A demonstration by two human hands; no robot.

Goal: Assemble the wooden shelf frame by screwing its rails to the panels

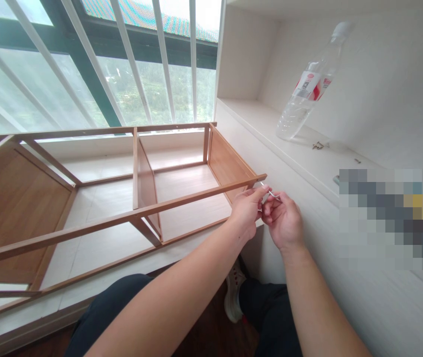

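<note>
A wooden shelf frame lies on its side on a white ledge, its front rail ending close to my hands. My left hand is closed at that rail's end, thumb and fingers pinching the thin shaft of a silver hex key. My right hand grips the bent outer end of the same key, fingers curled. The key's tip points at the end of the rail; whether it sits in a screw there I cannot tell.
To the right, a white shelf bears a clear plastic bottle and several small screws. A blurred-out patch covers something there. White window bars stand behind the frame. My shoe is below.
</note>
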